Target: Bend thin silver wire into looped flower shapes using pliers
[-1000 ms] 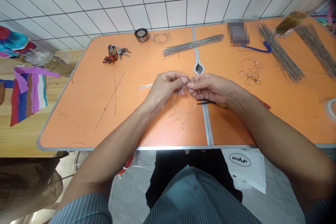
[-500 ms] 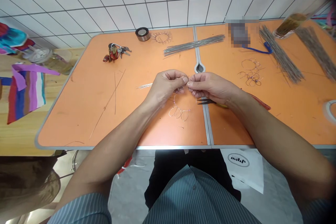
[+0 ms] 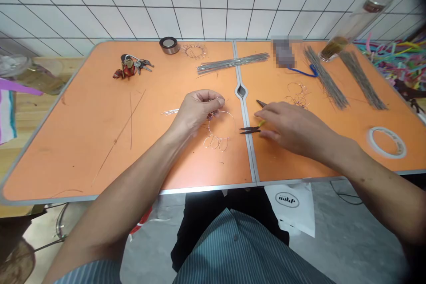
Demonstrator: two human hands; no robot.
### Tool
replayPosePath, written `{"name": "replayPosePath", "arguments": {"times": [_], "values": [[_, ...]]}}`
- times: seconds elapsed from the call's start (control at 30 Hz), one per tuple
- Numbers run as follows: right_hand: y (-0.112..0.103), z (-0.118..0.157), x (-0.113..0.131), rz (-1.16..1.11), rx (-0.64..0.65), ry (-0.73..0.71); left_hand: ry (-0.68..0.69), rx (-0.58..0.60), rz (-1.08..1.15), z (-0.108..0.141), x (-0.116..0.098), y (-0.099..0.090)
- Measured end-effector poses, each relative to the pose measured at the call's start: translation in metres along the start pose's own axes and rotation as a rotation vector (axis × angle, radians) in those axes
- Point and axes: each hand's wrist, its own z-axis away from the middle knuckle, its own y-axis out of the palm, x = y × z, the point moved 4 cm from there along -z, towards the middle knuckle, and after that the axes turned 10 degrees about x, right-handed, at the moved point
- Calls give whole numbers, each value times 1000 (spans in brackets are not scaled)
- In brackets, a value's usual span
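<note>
My left hand (image 3: pixel 203 108) is closed in a pinch on a thin wire ring (image 3: pixel 229 136), which has several petal-like loops along its lower edge. Over a pair of pliers (image 3: pixel 250 130) with a yellow handle is my right hand (image 3: pixel 293 123), its thumb and fingers apart around the handle. The pliers' dark jaws point left and stand slightly apart, across the table seam. Beyond my right fingertips shows the dark tip of another tool (image 3: pixel 261 103), the rest hidden under the hand. A few straight wires (image 3: pixel 170 112) lie left of my left hand.
On the orange table (image 3: pixel 159 159) are keys (image 3: pixel 133 67), a tape roll (image 3: pixel 169 45), a wire bundle (image 3: pixel 233 63), two more bundles (image 3: pixel 328 80) at right, bent wire pieces (image 3: pixel 297 93) and a white tape ring (image 3: pixel 387 142). A tall clear container (image 3: pixel 356 26) stands behind.
My right hand has let go of the wire ring and moved right, to the pliers. My left hand still holds the ring. The view has shifted to the right.
</note>
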Motion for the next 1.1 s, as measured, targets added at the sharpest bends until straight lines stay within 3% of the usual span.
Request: {"name": "replayPosePath", "arguments": {"times": [0.1,0.2,0.3,0.57,0.77,0.93,1.1], "values": [[25,6,-14,207,98,-63,-5,0,13,-1,0,0],[32,1,-26,218,105,-127,13,4,35,-2,1,-2],[29,-6,-31,123,96,-157,18,1,28,-4,2,-4],[23,-8,-25,-34,79,-27,16,-5,38,-6,2,-9],[-1,-22,-24,-311,-104,31,31,5,-4,-5,-3,-13],[-4,-47,-14,-238,-68,-21,43,11,-5,-6,-5,-13],[5,-55,-16,-253,-33,-19,38,30,-9,-8,-1,-13]]}}
